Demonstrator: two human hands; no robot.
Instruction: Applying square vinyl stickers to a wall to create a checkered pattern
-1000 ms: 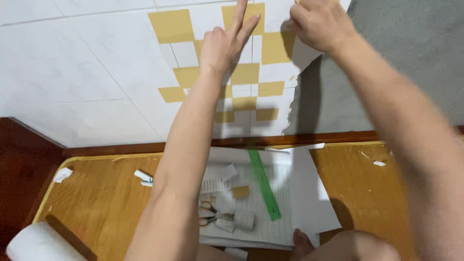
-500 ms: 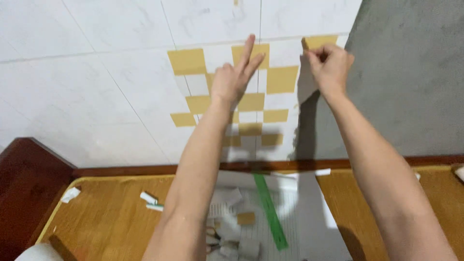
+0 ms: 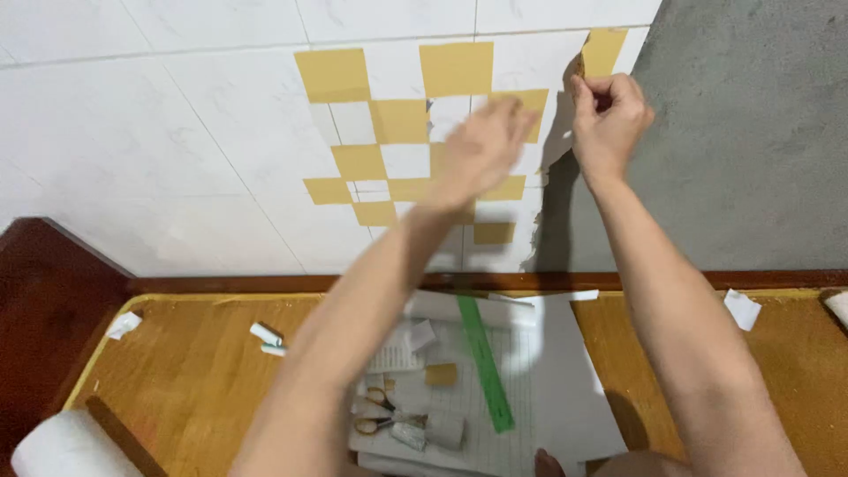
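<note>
Yellow paper squares (image 3: 455, 68) form a checker pattern on the white tiled wall (image 3: 177, 132). My right hand (image 3: 609, 115) is raised at the pattern's upper right and pinches the lower edge of the rightmost yellow square (image 3: 605, 49), whose corner lifts off the wall. My left hand (image 3: 481, 146) is blurred in front of the middle of the pattern, fingers loosely together and holding nothing; whether it touches the wall is unclear.
Below, a wooden surface (image 3: 194, 371) carries white sheets (image 3: 548, 389), a green ruler (image 3: 484, 362), scissors (image 3: 380, 415), a loose yellow square (image 3: 441, 374) and paper scraps (image 3: 265, 336). A white roll (image 3: 62, 446) lies at the lower left. Grey wall (image 3: 751, 132) is to the right.
My left hand has dropped from pressing two fingers on the upper squares and is moving, blurred. My right hand stays pinching the rightmost square. The camera view has shifted lower.
</note>
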